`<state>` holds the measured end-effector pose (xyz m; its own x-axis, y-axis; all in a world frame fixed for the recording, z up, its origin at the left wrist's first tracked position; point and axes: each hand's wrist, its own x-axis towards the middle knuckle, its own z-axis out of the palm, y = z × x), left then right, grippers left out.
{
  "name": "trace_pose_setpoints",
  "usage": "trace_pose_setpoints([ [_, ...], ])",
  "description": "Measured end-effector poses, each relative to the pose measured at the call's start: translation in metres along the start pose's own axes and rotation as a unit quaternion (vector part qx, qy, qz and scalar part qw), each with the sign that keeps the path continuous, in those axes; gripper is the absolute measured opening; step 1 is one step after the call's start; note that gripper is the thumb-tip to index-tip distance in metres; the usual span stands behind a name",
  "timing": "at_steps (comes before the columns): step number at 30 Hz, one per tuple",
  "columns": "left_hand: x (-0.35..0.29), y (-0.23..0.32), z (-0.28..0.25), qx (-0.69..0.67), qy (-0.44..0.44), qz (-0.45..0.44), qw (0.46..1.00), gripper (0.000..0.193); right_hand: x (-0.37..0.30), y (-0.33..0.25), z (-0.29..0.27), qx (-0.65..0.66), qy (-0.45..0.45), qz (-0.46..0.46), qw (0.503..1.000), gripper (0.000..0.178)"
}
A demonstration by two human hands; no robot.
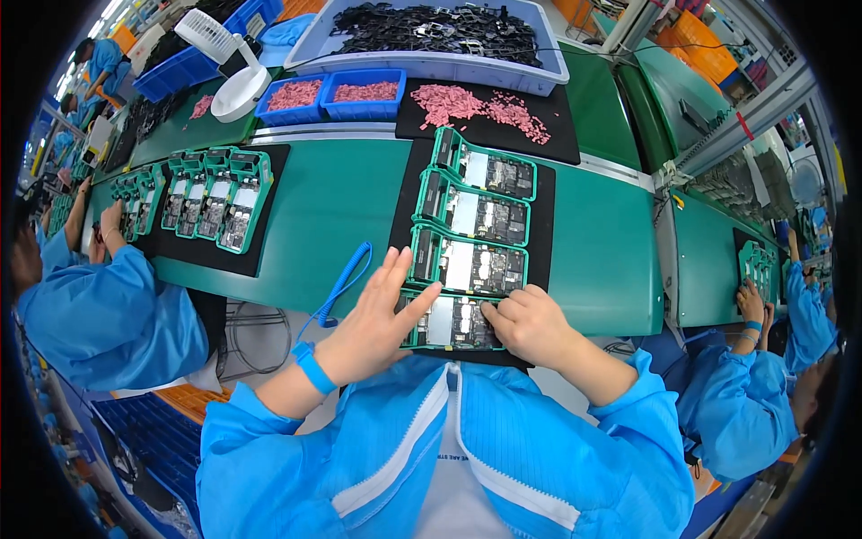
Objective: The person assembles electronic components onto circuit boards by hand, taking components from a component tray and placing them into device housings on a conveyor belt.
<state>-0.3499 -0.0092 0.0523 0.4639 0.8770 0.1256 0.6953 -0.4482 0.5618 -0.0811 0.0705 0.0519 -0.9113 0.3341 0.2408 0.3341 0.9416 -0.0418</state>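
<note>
Four green fixtures would exceed naming singly, so several green fixtures point(476, 216) stand in a column before me on a black mat, each holding an open phone-like device with a circuit board and a silver plate. Over the left side of the nearest device point(453, 322) lies my left hand point(373, 310), its fingers spread, thumb reaching across the frame's upper edge. A blue strap with a coiled cord circles that wrist. My right hand point(530, 323) is curled at the device's right end, index fingertip pressed down on the board. Whatever its fingers may hold is hidden.
Past the fixtures, small pink pieces point(476, 108) lie on a black mat, beside two blue bins point(364, 110). A large tub point(552, 67) of black parts and a white fan point(238, 94) stand behind. Co-workers sit left and right; more fixtures point(215, 193) rest at left.
</note>
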Motion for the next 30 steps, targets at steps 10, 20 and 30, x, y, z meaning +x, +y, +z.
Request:
trace_pose_setpoints([
  [10, 0.002, -0.009, -0.025, -0.040, 0.004, 0.024, 0.999, 0.124, 0.017, 0.085, 0.005, 0.199, 0.230, 0.378, 0.874, 0.029],
  [20, -0.086, -0.250, -0.196, 0.181, 0.405, -0.499, 0.745, 0.101, 0.027, 0.174, 0.044, 0.261, 0.156, 0.586, 0.751, 0.047],
  [30, -0.120, -0.449, -0.185, 0.127, 0.229, -0.672, 0.692, 0.092, -0.007, 0.128, 0.051, 0.438, 0.380, 0.552, 0.600, 0.072],
])
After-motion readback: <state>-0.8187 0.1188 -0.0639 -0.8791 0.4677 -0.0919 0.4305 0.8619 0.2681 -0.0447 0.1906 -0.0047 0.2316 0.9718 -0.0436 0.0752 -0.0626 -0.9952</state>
